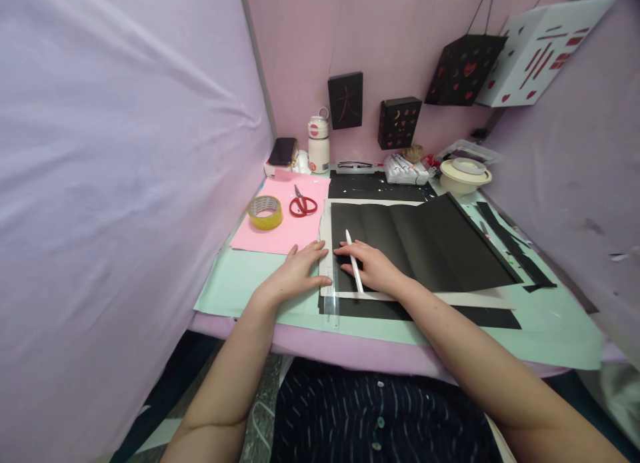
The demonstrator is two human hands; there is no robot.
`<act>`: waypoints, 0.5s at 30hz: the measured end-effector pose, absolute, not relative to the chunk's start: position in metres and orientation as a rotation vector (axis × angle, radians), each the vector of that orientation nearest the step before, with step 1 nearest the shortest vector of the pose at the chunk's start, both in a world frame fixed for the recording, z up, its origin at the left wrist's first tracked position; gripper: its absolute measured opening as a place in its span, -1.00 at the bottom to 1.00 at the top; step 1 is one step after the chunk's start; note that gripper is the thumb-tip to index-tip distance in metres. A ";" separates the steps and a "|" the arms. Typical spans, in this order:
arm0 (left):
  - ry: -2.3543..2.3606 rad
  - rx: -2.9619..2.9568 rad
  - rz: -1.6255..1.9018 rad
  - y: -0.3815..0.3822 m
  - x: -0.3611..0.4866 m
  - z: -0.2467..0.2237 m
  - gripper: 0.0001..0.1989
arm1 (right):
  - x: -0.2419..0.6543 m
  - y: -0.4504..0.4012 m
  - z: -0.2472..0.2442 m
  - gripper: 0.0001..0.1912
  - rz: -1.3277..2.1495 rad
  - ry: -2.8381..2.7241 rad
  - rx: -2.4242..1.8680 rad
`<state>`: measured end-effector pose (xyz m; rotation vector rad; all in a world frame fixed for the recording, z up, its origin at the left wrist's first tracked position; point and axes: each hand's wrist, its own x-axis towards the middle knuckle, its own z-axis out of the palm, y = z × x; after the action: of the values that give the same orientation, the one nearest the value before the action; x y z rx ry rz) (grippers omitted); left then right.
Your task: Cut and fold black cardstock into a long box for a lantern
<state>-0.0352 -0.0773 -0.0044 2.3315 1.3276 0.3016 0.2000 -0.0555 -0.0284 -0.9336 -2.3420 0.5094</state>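
My left hand (299, 271) lies flat, fingers spread, at the left edge of a white sheet (326, 231), touching a clear ruler (332, 310). The ruler runs front to back along that sheet and partly hides under my fingers. My right hand (373, 266) rests on a creased black sheet (425, 240) and holds a slim white pen (356, 274) between its fingers, tilted across the hand. Its fingertips reach toward the ruler. The black sheet lies over the white one, its right side lifted a little. Below both is another black strip (380, 310).
Left lie yellow tape (265, 213) and red-handled scissors (303, 204) on pink paper (270, 242). Behind stand a white bottle (319, 155), a phone (283, 151), a pack of markers (407, 171) and a cream bowl (464, 178). Decorated black boxes (399, 123) hang above. Black scraps (520, 250) lie right.
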 end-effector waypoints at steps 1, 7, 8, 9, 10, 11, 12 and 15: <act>1.326 2.333 0.302 -0.077 -0.035 -0.005 -0.31 | 0.200 -0.055 -0.029 -0.64 0.508 -2.342 -0.933; 1.323 2.330 0.308 -0.077 -0.036 -0.005 -0.30 | 0.200 -0.054 -0.030 -0.61 0.519 -2.330 -0.924; 1.323 2.330 0.309 -0.077 -0.036 -0.005 -0.30 | 0.200 -0.054 -0.030 -0.61 0.520 -2.329 -0.925; 1.323 2.330 0.309 -0.077 -0.036 -0.005 -0.30 | 0.200 -0.054 -0.030 -0.61 0.521 -2.328 -0.925; 1.323 2.329 0.308 -0.077 -0.036 -0.005 -0.30 | 0.200 -0.055 -0.030 -0.61 0.522 -2.328 -0.926; 1.323 2.330 0.307 -0.077 -0.036 -0.005 -0.30 | 0.200 -0.055 -0.029 -0.61 0.521 -2.327 -0.928; 1.323 2.331 0.306 -0.077 -0.036 -0.005 -0.30 | 0.200 -0.055 -0.029 -0.62 0.520 -2.326 -0.930; 1.322 2.337 0.309 -0.078 -0.036 -0.005 -0.30 | 0.200 -0.055 -0.028 -0.63 0.518 -2.327 -0.933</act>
<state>-0.0357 -0.0777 -0.0045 2.3367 1.3218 0.3093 0.2001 -0.0554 -0.0283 -0.9328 -2.3273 0.5185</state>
